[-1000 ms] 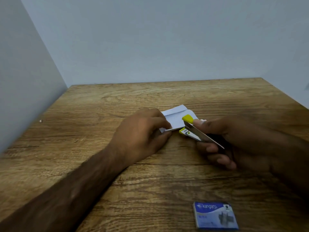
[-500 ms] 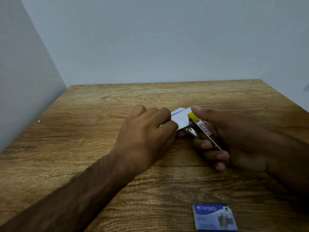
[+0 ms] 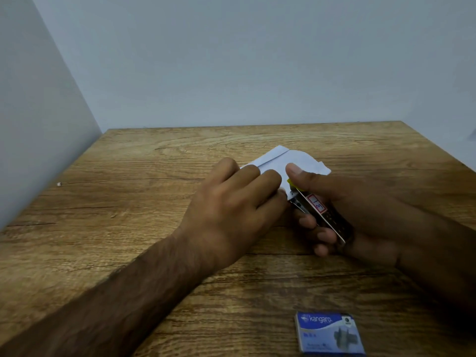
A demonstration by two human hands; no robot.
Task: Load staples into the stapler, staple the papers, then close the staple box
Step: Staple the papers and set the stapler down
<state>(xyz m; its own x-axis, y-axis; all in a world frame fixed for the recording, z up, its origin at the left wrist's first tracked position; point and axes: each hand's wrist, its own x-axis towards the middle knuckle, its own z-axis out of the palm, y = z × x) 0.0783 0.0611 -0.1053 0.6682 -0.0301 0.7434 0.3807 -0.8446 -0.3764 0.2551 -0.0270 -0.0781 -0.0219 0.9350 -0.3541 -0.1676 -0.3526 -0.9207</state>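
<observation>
White folded papers [image 3: 291, 159] lie at the middle of the wooden table [image 3: 144, 202]. My left hand [image 3: 231, 204] presses down on their near left part, fingers curled over the edge. My right hand [image 3: 355, 215] grips a small metal stapler [image 3: 318, 210] with a yellow tip and a red-framed label, its thumb pushing on the top near the tip. The stapler's jaws sit at the papers' near edge, beside my left fingertips. A blue staple box [image 3: 329, 333] lies flat near the front edge, its lid looking shut.
Pale walls close off the table at the back and on the left. A tiny white speck [image 3: 59, 184] lies near the left edge. Bare wood stretches left of my left forearm and behind the papers.
My right hand has rolled the stapler's top upward and its thumb has moved onto the yellow tip. My left hand slid further over the papers toward the stapler. The box stayed put.
</observation>
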